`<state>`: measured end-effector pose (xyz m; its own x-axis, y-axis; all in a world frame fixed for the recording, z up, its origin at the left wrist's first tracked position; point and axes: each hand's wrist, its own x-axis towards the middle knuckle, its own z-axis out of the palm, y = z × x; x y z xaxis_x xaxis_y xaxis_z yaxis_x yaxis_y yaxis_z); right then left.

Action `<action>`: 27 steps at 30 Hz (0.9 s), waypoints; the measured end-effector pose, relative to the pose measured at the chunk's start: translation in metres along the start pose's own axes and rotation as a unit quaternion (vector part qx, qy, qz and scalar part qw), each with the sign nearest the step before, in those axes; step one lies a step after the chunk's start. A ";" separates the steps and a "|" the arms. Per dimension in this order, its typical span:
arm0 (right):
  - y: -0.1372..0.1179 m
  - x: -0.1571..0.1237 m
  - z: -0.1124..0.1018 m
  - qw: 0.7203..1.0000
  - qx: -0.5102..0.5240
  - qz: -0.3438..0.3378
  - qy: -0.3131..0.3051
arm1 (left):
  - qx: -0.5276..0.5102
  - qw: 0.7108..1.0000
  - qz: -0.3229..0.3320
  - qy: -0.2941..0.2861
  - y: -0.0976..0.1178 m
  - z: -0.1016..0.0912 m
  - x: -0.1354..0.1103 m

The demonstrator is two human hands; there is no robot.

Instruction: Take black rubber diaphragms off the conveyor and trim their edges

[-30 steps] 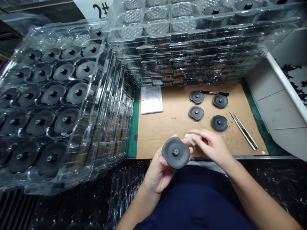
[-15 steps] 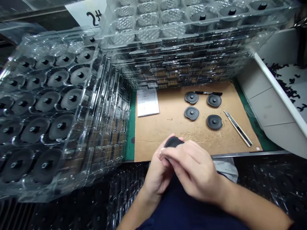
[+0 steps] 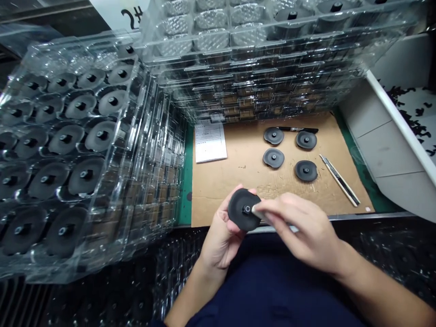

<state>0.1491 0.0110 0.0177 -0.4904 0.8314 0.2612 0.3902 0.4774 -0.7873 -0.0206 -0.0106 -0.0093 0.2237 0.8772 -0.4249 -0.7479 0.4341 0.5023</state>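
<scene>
At left, a tall stack of clear plastic trays point(image 3: 146, 150), with seated discs point(image 3: 66, 138) in rows of pockets on top. Across the far side, a second tray stack point(image 3: 238, 77), with further discs point(image 3: 292, 15) toward its right end. Nearer, a green surface point(image 3: 186, 190) showing along the edges of a brown cardboard sheet point(image 3: 231, 190). At right, a pale panel point(image 3: 391, 141) with a white upper edge. On the near side, the left grip point(image 3: 214, 245), closed around the edge of a raised black disc point(image 3: 240, 215), stem facing up. Just right of it, the right grip point(image 3: 306, 227), pinched together over the disc's right part. Far left on the cardboard, a printed paper point(image 3: 211, 147). Toward the right edge, a slanting cutter point(image 3: 339, 180). Between paper and cutter, four loose discs point(image 3: 306, 171), stems up, in two pairs. Just beyond the far two, a dark pen point(image 3: 290, 129), lying crosswise. Smallest, held in the right fingertips beside the raised disc's stem, a pale sliver point(image 3: 255, 209), mostly hidden; impossible to tell whether touching that stem.
</scene>
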 end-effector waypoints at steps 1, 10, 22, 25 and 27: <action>0.003 -0.001 -0.003 1.000 -0.001 0.017 0.014 | 0.000 1.000 0.004 0.001 -0.001 -0.001 -0.001; 0.019 -0.008 -0.003 0.967 0.077 0.209 0.122 | -0.040 0.998 0.001 -0.044 0.002 0.005 -0.011; 0.002 -0.013 -0.011 0.981 0.020 0.161 0.110 | -0.029 0.999 0.004 -0.022 -0.002 0.008 -0.011; -0.018 0.000 -0.013 0.993 -0.012 -0.001 0.114 | -0.017 1.000 0.008 -0.021 -0.005 0.008 -0.010; -0.022 0.008 -0.010 0.996 -0.020 -0.069 0.059 | 0.000 1.000 0.004 -0.007 -0.007 0.004 -0.008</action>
<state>0.1445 0.0097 0.0422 -0.4475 0.7836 0.4309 0.3571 0.5984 -0.7172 -0.0149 -0.0197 -0.0062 0.2265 0.8838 -0.4093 -0.7499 0.4264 0.5057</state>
